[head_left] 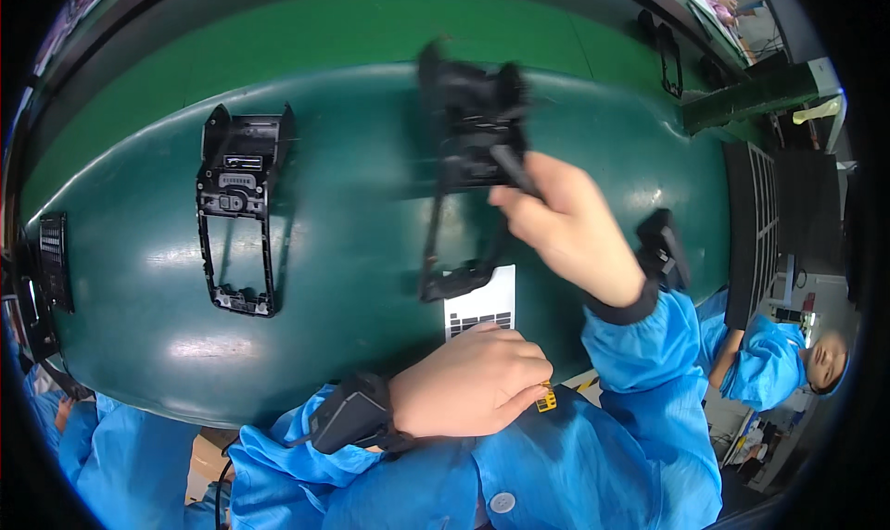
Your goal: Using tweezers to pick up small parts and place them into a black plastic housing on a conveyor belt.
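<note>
My right hand (575, 224) is closed on the side of a black plastic housing (477, 150), a long open frame with a solid upper part, smeared by motion. A dark slim stick-like piece (516, 170) shows by its fingertips; whether it belongs to the housing cannot be told. Near the table's front edge, my left hand (477, 382) is closed, its thumb against a small yellow piece with dark marks (545, 398). Just beyond the left hand is a white sheet with black rectangles (487, 298), partly hidden by the hand and the housing. A second black housing (234, 187) lies left of centre.
The green table (352, 206) has a curved outline. Dark parts (54, 261) lie at its far left edge. A green beam (760, 94) and a black slatted rack (756, 224) stand at the right. A co-worker in blue (769, 363) is beyond my right arm.
</note>
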The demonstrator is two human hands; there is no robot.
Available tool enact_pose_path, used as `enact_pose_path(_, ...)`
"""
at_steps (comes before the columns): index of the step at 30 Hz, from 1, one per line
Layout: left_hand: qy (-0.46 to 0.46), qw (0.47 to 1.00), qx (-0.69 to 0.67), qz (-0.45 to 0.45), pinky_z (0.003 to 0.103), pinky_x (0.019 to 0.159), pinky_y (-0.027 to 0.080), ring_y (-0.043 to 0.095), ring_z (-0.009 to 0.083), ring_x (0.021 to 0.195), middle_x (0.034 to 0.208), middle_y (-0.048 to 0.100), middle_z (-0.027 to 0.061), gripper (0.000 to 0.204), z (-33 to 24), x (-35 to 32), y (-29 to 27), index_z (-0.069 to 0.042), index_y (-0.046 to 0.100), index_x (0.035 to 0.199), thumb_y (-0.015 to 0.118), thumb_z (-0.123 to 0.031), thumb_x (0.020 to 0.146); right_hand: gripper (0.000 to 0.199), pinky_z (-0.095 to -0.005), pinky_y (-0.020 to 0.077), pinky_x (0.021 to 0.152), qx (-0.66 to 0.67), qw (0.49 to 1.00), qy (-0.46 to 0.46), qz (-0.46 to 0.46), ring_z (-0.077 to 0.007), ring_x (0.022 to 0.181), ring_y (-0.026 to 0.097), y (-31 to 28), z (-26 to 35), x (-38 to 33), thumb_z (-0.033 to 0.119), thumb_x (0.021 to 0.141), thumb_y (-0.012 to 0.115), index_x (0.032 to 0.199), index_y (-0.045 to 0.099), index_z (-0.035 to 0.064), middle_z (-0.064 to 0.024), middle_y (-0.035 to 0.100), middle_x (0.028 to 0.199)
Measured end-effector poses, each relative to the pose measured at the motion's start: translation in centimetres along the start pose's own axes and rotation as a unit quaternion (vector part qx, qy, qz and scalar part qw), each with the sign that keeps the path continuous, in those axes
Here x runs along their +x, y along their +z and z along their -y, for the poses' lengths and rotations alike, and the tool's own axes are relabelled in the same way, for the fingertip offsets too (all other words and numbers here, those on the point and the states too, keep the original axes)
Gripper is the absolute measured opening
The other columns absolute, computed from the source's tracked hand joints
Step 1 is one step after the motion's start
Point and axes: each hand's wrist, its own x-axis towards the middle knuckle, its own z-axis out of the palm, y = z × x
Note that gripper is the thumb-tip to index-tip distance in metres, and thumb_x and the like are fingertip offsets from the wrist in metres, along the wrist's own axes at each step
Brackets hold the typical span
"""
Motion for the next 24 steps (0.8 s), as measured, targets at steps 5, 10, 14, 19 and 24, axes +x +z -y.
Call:
enact_pose_path(5,-0.020,1.000,0.015,0.009,0.041,0.084,0.046,0.061,0.0325,0.089,0.095,0.064,0.0130,0.015,-0.2,0.3,-0.4,-0.003,0.062,0.098,0.060,-0.014,0.088,0.024,-0.0282,0.0430,0.050,0.069,0.991,-0.002,0.114,-0.0096,0.057,0.054,6.7,1.5,3.4,0.022,0.093,0.059,0.082,0.052,0.0013,-0.0024,0.057,0.065)
enact_pose_path(10,-0.016,0.998,-0.041,-0.050,0.045,0.088,0.045,0.058,0.0339,0.097,0.095,0.063,0.0154,0.014,-0.8,1.4,-1.3,0.000,0.061,0.091,0.059,-0.013,0.087,0.026,-0.0511,0.0474,0.075,0.069,0.952,-0.182,0.236,-0.0450,0.085,0.062,10.2,4.0,6.3,0.020,0.086,0.062,0.097,0.058,-0.0041,-0.0266,0.064,0.088)
enact_pose_path(14,-0.068,0.994,-0.070,-0.055,0.042,0.084,0.047,0.059,0.0337,0.094,0.104,0.064,0.0146,0.013,-0.1,2.0,-2.8,0.001,0.060,0.092,0.060,-0.011,0.087,0.031,-0.0443,0.0486,0.076,0.058,0.936,-0.223,0.266,-0.0383,0.085,0.064,7.3,3.2,8.8,0.024,0.090,0.060,0.106,0.060,-0.0023,-0.0245,0.065,0.089)
enact_pose_path(19,-0.135,0.976,-0.059,-0.159,0.038,0.079,0.049,0.063,0.0306,0.087,0.106,0.067,0.0140,0.008,0.1,1.3,-4.5,0.002,0.059,0.080,0.061,-0.005,0.083,0.018,-0.0223,0.0412,0.049,0.019,0.962,-0.252,0.105,-0.0060,0.058,0.052,-4.8,-4.0,15.9,0.019,0.094,0.057,0.099,0.067,0.0049,0.0004,0.060,0.077)
enact_pose_path(24,-0.103,0.981,-0.042,-0.157,0.037,0.075,0.049,0.064,0.0282,0.082,0.102,0.069,0.0132,0.009,0.5,2.0,-5.3,0.000,0.059,0.075,0.062,-0.005,0.081,0.028,-0.0456,0.0511,0.088,-0.353,0.792,0.076,-0.491,-0.0403,0.100,0.063,-23.0,-15.9,20.3,0.015,0.081,0.061,0.104,0.064,0.0001,-0.0267,0.062,0.110)
